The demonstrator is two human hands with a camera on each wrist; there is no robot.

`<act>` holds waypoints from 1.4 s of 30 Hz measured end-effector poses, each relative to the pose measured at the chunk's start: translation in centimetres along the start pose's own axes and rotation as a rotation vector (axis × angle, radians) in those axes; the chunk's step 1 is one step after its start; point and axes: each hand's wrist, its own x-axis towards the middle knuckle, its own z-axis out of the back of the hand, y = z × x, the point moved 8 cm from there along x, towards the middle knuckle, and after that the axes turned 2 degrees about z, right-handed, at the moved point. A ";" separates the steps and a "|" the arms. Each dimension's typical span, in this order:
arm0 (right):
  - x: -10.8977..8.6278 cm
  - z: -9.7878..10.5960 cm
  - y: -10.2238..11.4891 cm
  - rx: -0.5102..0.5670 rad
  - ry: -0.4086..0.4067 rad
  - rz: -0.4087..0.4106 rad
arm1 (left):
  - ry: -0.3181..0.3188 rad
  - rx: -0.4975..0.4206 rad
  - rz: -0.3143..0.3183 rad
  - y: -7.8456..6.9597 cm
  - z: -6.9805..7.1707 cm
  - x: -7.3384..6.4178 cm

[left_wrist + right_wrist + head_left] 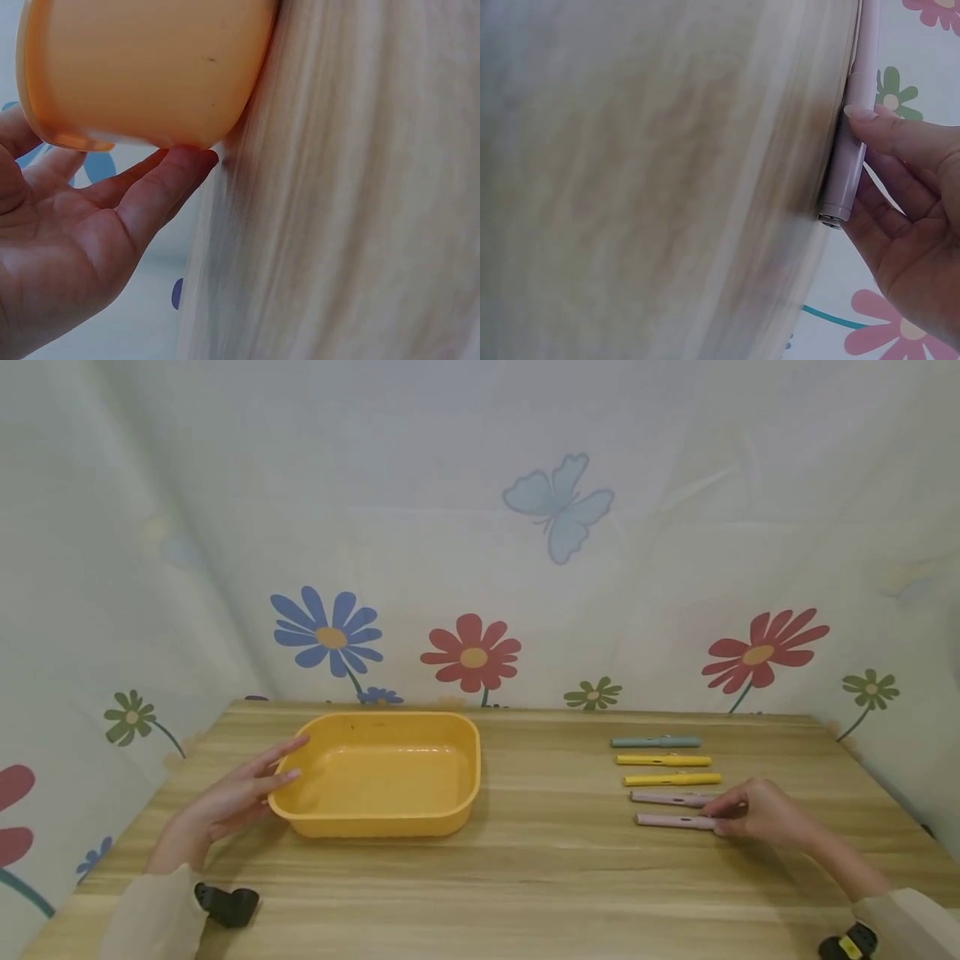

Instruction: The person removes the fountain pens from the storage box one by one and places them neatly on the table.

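On the left of the table, my left hand (240, 797) holds the left end of a yellow plastic basin (375, 822). Its fingers reach over the rim in the head view, and in the left wrist view a fingertip (184, 161) touches the outer wall near the base. At the right, my right hand (765, 814) pinches the end of the nearest pale pink pen (671, 820) between thumb and fingers. That pen (845, 172) lies close along the tabletop. Just behind it is a second pale pink pen (663, 798), partly covered by the hand.
Farther back, two yellow pens (667, 780) and a grey-blue pen (637, 742) lie in a row, roughly parallel. The wooden table (547, 877) ends at a white curtain (420, 552) printed with flowers and a butterfly.
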 end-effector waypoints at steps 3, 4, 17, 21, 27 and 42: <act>0.0 0.0 0.1 -0.002 -0.005 -0.004 | -0.004 -0.009 0.002 -0.2 0.0 0.0; 0.0 0.0 0.1 -0.004 -0.005 -0.004 | -0.005 -0.009 0.003 -0.2 0.0 -0.1; -0.6 1.1 0.4 0.056 -0.071 -0.039 | 0.002 0.013 0.014 -0.2 -0.1 0.0; -0.6 1.7 1.2 0.097 -0.093 -0.059 | -0.001 0.018 0.013 0.0 -0.1 0.1; 0.1 2.5 3.4 0.150 -0.125 0.011 | -0.001 0.007 0.008 -0.1 0.0 0.2; 3.4 2.7 10.8 0.261 -0.147 0.158 | 0.000 -0.003 0.020 0.3 0.2 0.2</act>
